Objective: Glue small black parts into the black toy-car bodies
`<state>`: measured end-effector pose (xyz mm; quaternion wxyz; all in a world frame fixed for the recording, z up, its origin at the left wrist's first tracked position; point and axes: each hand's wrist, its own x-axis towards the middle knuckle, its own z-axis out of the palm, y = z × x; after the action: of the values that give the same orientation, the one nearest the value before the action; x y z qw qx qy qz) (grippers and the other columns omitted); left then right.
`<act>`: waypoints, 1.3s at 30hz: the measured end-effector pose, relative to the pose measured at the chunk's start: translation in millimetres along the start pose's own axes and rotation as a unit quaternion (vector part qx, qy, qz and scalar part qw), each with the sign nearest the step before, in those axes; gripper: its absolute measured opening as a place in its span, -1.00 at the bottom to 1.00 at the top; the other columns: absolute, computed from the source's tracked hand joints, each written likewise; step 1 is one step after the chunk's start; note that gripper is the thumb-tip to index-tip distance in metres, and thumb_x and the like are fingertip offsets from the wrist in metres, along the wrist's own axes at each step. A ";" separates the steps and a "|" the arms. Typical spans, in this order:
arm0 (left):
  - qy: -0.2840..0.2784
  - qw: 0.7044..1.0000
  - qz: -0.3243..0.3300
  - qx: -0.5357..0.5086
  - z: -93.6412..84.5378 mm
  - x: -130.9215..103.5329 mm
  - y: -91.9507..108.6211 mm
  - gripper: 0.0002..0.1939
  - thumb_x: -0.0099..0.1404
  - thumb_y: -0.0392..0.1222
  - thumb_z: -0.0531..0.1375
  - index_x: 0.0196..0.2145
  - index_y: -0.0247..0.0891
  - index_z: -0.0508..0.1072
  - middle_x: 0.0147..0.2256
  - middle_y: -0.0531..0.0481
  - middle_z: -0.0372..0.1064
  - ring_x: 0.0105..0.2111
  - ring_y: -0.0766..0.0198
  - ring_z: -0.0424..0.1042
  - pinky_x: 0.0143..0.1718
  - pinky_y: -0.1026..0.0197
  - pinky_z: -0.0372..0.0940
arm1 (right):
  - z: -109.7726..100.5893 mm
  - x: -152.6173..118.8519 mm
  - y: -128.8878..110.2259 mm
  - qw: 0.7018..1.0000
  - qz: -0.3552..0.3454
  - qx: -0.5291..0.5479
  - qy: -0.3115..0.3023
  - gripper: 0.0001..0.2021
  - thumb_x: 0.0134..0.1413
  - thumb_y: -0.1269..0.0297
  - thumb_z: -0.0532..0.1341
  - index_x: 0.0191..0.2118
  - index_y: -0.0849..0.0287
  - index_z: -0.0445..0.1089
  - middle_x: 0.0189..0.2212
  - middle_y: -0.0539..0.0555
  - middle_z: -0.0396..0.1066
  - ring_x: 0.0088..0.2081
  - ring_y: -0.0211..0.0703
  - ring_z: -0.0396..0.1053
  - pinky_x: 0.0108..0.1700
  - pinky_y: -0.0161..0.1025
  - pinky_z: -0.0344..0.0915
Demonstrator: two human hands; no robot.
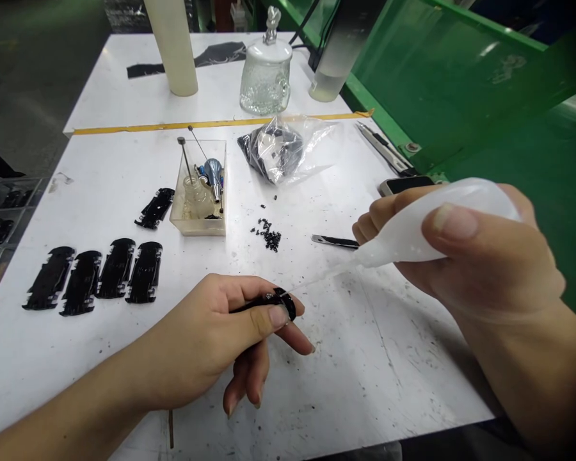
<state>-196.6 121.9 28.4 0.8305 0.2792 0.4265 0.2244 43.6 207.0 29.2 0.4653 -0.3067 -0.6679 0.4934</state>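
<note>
Left hand (216,342) in a narrow pinch, thumb and finger on a small black part (291,309). Right hand (504,262) wrapped round a white squeeze bottle (406,227), thumb on its side, thin nozzle (336,270) angled down to the part; from here, can't tell whether anything flows. Beyond the left fingertips: loose black bits (272,239). Out to that hand's left: five flat black plates (144,272). Step, I'd judge: dabbing from the bottle. Next move seems to want a steady pinch, light squeeze.
</note>
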 end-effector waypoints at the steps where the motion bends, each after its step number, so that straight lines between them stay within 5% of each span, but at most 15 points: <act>1: 0.000 1.000 0.000 -0.001 -0.1 0.1 -0.2 -0.80 0.46 -0.13 0.24 -0.15 -0.36 0.52 -0.33 -0.13 0.61 -0.70 0.48 0.35 -0.74 0.50 0.24 | -0.1 -0.1 0.5 1.000 -0.005 -0.004 0.004 -0.39 0.09 -0.05 0.44 -0.69 0.24 0.17 -0.71 -0.07 -0.07 -0.63 -0.36 0.01 -0.56 -0.26 0.02; 7: -0.003 1.000 0.000 0.001 -0.7 0.1 0.0 -0.79 0.46 -0.12 0.25 -0.13 -0.36 0.53 -0.29 -0.15 0.63 -0.70 0.48 0.37 -0.74 0.51 0.25 | -1.6 -2.5 2.1 1.000 -0.009 -0.016 0.011 -0.58 0.09 -0.04 0.45 -0.56 0.19 0.48 -0.70 -0.08 -0.06 -0.61 -0.35 0.05 -0.55 -0.29 0.13; 26: -0.003 1.000 -0.008 0.003 -0.1 -0.8 1.7 -0.81 0.48 -0.15 0.22 -0.12 -0.36 0.51 -0.29 -0.12 0.63 -0.69 0.49 0.38 -0.74 0.51 0.25 | -3.3 -5.5 -0.5 0.999 0.005 -0.038 0.015 -0.73 0.12 -0.07 0.43 -0.43 0.00 0.65 -0.62 -0.09 0.34 -0.52 -0.31 0.35 -0.50 -0.31 0.29; 31: -0.006 1.000 -0.008 -0.001 0.0 -1.0 2.5 -0.82 0.49 -0.17 0.21 -0.13 -0.36 0.51 -0.31 -0.11 0.62 -0.68 0.48 0.39 -0.73 0.52 0.25 | 2.0 0.7 -2.2 0.998 0.035 -0.022 0.040 -0.56 -0.05 -0.18 0.48 -0.58 0.09 0.54 -0.73 -0.04 0.17 -0.63 -0.29 0.20 -0.60 -0.24 0.14; 35: -0.006 1.000 -0.006 -0.005 0.0 -0.2 2.6 -0.83 0.48 -0.18 0.21 -0.15 -0.35 0.50 -0.32 -0.12 0.62 -0.68 0.48 0.39 -0.73 0.51 0.25 | -2.7 11.8 -2.6 0.996 0.017 0.032 0.080 -0.41 -0.15 -0.18 0.51 -0.75 0.14 0.28 -0.79 -0.02 0.03 -0.70 -0.32 0.00 -0.66 -0.19 -0.10; 39: -0.013 1.000 -0.004 -0.001 -0.7 -0.2 1.6 -0.82 0.49 -0.15 0.21 -0.15 -0.35 0.50 -0.38 -0.09 0.60 -0.69 0.47 0.37 -0.73 0.50 0.25 | -17.0 18.4 2.4 0.987 0.021 0.032 0.154 -0.67 -0.12 -0.02 0.49 -0.48 0.16 0.53 -0.58 0.03 0.36 -0.62 -0.29 0.10 -0.58 -0.18 -0.10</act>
<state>-197.4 123.1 29.2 0.8372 0.2793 0.4168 0.2178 52.2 230.1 34.2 0.5616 -0.3783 -0.5654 0.4710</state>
